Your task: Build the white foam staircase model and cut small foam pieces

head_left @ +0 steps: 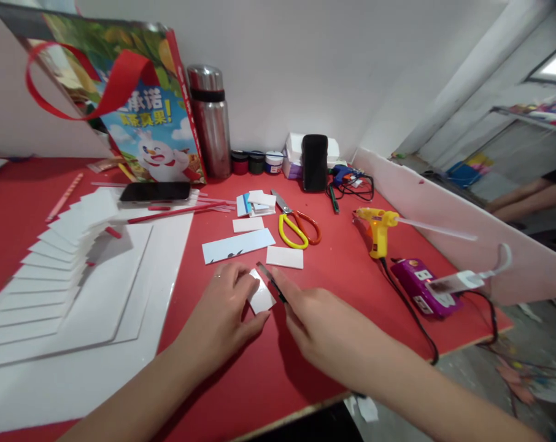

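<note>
My left hand presses a small white foam piece flat on the red table. My right hand grips a thin dark blade, a utility knife, whose tip rests along the piece's right edge. Just beyond lie a white rectangle, a long pale blue strip and further small white cut pieces.
Yellow and red scissors, a yellow glue gun and a purple power strip lie to the right. A white stepped foam model sits left on white sheets. A phone, steel flask, gift bag stand behind.
</note>
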The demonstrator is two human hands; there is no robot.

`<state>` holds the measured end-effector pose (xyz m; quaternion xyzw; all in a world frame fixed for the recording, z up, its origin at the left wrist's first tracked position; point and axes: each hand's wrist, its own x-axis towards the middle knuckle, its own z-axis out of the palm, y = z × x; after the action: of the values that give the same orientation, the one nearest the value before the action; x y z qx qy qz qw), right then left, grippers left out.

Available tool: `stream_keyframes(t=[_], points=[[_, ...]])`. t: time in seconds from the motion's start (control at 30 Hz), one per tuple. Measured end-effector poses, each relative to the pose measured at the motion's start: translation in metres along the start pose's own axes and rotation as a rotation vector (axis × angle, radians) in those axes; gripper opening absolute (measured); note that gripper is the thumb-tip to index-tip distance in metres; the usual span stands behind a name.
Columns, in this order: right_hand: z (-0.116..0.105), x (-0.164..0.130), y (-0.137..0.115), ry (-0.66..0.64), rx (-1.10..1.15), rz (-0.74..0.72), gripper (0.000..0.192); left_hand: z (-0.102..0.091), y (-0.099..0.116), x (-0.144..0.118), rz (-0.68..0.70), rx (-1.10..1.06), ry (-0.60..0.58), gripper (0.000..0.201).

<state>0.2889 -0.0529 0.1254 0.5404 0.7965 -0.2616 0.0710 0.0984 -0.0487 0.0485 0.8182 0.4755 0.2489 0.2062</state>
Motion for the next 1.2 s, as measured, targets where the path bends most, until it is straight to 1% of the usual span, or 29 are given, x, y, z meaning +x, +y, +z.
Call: stream_keyframes(t=[0.1, 0.3, 0.43, 0.57, 0.7, 0.77, 0.93, 1.03, 1.1, 1.2], points=[[0.002, 0.009, -0.001, -0.006, 0.014, -0.018, 0.069, 0.001, -0.001, 0.000, -0.001, -0.001, 0.003, 0.021], [0.005, 0.007, 0.002, -0.012, 0.009, -0.058, 0.066, -0.001, 0.000, 0.001, -0.008, -0.007, -0.001, 0.020], [0.002, 0.005, -0.001, -0.067, -0.076, -0.059, 0.063, -0.001, 0.001, 0.001, -0.009, -0.004, -0.003, 0.019], [-0.002, -0.003, -0.005, -0.128, -0.151, -0.031, 0.070, -0.001, 0.001, 0.001, -0.024, -0.009, -0.031, 0.016], [0.000, -0.013, -0.004, -0.149, -0.129, -0.047, 0.077, -0.002, 0.000, 0.001, -0.032, -0.019, -0.031, 0.018], [0.006, -0.018, 0.000, -0.133, -0.098, -0.059, 0.079, -0.002, 0.000, 0.000, -0.030, -0.019, -0.024, 0.019], [0.029, -0.032, 0.014, -0.039, -0.007, -0.115, 0.079, -0.003, 0.001, 0.000, -0.024, -0.001, -0.028, 0.017], [0.033, -0.045, 0.020, -0.021, 0.036, -0.094, 0.080, -0.003, 0.001, 0.001, -0.021, 0.005, -0.025, 0.018], [0.029, -0.055, 0.024, -0.011, 0.075, -0.062, 0.073, -0.002, 0.000, 0.000, -0.022, 0.002, -0.017, 0.019], [0.020, -0.062, 0.037, 0.053, 0.118, 0.002, 0.054, 0.000, -0.002, 0.000, -0.015, -0.008, 0.004, 0.029]])
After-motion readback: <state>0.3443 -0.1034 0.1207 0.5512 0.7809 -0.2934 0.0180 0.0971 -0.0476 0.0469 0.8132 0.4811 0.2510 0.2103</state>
